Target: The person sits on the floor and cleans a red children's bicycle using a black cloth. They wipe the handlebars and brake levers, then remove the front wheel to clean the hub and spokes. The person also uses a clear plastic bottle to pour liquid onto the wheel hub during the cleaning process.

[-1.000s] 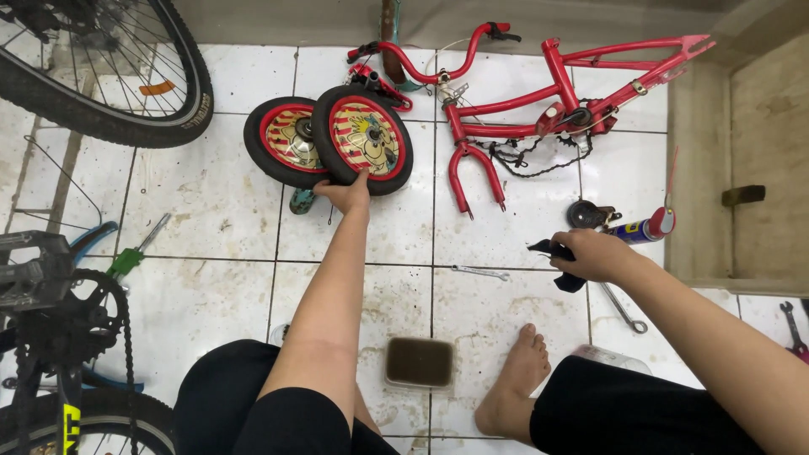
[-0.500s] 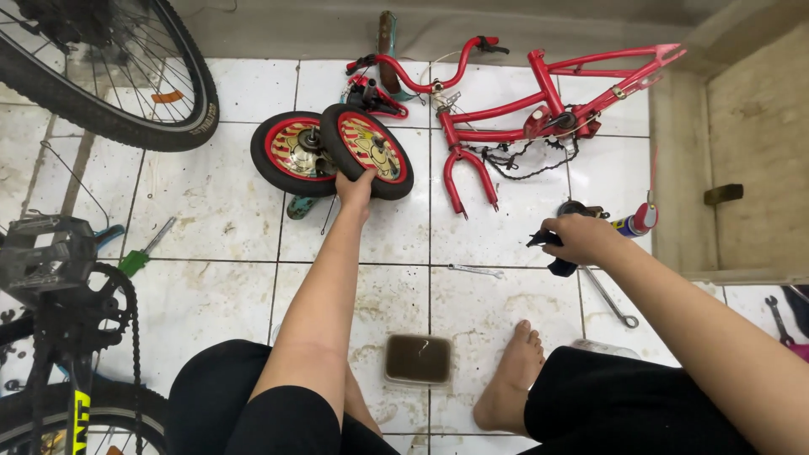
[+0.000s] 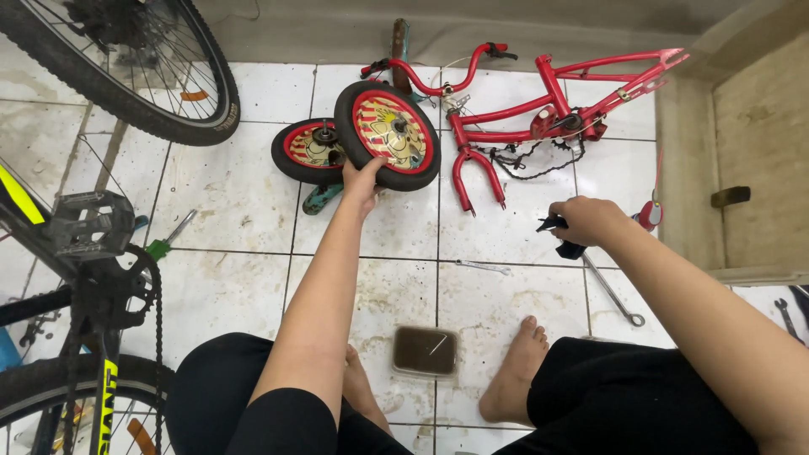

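My left hand [image 3: 362, 179] grips the lower rim of a small red-and-yellow bicycle wheel [image 3: 389, 135] with a black tyre, tilted up off the tiled floor. A second matching wheel [image 3: 308, 152] lies flat just behind it on the left. My right hand [image 3: 584, 221] is closed around a small black tool [image 3: 563, 240], held above the floor near the fork legs of a red child's bicycle frame [image 3: 539, 109], which lies on its side with its handlebar, chain and crank attached.
A large bicycle with pedal [image 3: 88, 223] and chain stands at left; another big wheel [image 3: 126, 67] is at top left. A wrench [image 3: 611, 291], a green-handled screwdriver [image 3: 164, 243], a small dark tray [image 3: 425, 350] and my bare feet are on the tiles. A wooden step [image 3: 742, 168] rises at right.
My left hand has lifted and tilted the front wheel more upright. My right hand with the black tool has shifted slightly up and left toward the frame.
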